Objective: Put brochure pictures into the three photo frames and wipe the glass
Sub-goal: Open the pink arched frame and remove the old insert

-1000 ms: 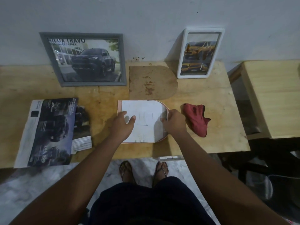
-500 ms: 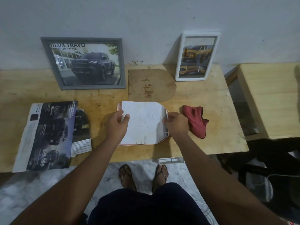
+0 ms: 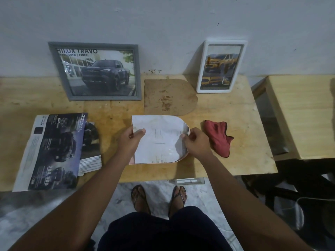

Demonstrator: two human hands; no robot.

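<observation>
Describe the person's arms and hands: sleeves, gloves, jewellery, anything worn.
The left arm and right arm are bare to the frame edge; no sleeve shows. The left hand and right hand wear no gloves; no watch, ring or bracelet is visible. Below: a dark garment and flip-flops.

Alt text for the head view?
Left hand and right hand pinch a white arch-shaped paper above a pink-edged arch frame on the wooden table. Red cloth lies beside; filled grey frame and white frame lean on the wall.
</observation>
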